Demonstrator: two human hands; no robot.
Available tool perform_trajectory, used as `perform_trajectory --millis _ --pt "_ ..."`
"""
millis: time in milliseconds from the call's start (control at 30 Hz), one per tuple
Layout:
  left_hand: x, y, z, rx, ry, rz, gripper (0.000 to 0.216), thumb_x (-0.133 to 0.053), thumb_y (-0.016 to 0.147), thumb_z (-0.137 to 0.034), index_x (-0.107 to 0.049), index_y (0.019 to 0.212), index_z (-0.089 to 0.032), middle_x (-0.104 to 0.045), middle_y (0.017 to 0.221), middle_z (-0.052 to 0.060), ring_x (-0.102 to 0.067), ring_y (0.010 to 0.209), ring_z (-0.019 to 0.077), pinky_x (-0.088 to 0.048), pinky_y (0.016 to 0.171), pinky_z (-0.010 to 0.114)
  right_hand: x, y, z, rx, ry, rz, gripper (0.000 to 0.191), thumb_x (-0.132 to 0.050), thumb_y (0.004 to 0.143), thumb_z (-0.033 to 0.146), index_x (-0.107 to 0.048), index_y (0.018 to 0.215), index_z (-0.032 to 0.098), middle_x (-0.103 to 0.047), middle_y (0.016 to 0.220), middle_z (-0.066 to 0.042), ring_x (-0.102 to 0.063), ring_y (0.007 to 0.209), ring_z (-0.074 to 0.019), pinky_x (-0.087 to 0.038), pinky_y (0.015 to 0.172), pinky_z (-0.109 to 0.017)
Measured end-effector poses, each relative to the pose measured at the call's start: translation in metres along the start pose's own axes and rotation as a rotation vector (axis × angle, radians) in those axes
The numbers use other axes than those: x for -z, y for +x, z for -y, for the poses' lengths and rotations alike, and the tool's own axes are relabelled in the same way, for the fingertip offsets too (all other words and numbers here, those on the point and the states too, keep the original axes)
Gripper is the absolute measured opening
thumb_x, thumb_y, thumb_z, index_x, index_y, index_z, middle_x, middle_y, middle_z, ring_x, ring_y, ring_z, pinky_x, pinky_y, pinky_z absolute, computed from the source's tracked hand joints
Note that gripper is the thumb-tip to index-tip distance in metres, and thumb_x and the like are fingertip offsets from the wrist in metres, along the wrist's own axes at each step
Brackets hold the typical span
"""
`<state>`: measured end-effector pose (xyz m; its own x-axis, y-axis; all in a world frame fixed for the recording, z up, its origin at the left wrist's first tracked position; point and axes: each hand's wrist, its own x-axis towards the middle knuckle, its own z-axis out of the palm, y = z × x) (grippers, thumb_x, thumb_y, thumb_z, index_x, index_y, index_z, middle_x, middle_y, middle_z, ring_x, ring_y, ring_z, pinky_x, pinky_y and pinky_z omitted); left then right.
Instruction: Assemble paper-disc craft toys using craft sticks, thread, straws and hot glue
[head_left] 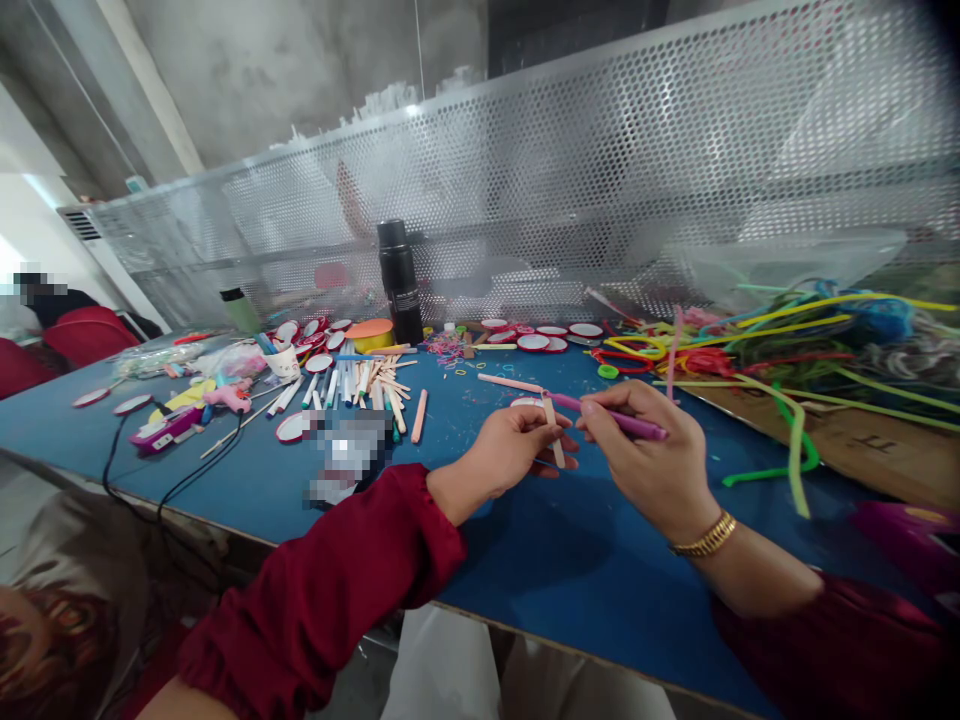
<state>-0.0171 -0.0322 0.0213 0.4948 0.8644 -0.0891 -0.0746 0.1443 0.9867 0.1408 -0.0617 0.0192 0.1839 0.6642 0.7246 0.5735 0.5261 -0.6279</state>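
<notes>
My left hand [517, 447] pinches a flat wooden craft stick [557, 445], held nearly upright above the blue table. A purple marker [630, 422] is in my right hand [651, 445], its tip pointing left at the top of the stick; whether it touches I cannot tell. Just beyond my left hand is a slim pale pink marker [510, 382]; its right end comes close to the stick. Partly hidden behind my fingers lies a white disc with a red rim [527, 401]. Another pink marker [419, 416] rests further left.
Left of my hands are loose craft sticks [390, 380], several markers, a paper cup [283, 364] and a pink glue gun [229, 397] with a black cord. A black bottle [401, 285] stands by the perforated metal screen [525, 200]. Pipe cleaners [799, 440] and cardboard [877, 445] are at right.
</notes>
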Motion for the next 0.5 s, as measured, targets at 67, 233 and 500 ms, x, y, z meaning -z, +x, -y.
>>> perform_trajectory --millis 67,233,500 --pt "-0.0005 -0.001 -0.0015 0.001 0.006 -0.001 0.015 -0.058 0.094 -0.022 -0.067 0.104 -0.015 -0.069 0.088 0.004 -0.069 0.068 0.0128 -0.052 0.059 0.022 -0.0001 -0.0003 -0.0007 -0.001 0.007 0.004 0.011 -0.065 0.089 0.031 -0.065 0.079 0.025 -0.066 0.067 0.0 -0.062 0.057 -0.0169 -0.047 0.055 -0.031" --pt "0.0001 -0.002 -0.0024 -0.009 0.017 0.007 0.016 -0.058 0.094 -0.024 -0.067 0.104 -0.016 -0.069 0.088 0.004 -0.069 0.07 0.0137 -0.052 0.062 0.023 -0.0003 -0.0009 -0.0003 0.0 0.001 0.015 0.012 -0.065 0.089 0.031 -0.065 0.079 0.024 -0.067 0.068 -0.001 -0.062 0.057 -0.0162 -0.047 0.055 -0.03" --pt "0.0017 0.0003 0.0007 -0.019 0.012 0.005 0.019 -0.06 0.093 -0.026 -0.067 0.107 -0.016 -0.069 0.09 0.005 -0.069 0.07 0.0136 -0.051 0.061 0.023 0.0005 -0.0002 0.0005 0.017 -0.013 0.005 0.013 -0.065 0.089 0.03 -0.065 0.078 0.023 -0.067 0.068 0.0 -0.062 0.056 -0.0153 -0.047 0.056 -0.029"
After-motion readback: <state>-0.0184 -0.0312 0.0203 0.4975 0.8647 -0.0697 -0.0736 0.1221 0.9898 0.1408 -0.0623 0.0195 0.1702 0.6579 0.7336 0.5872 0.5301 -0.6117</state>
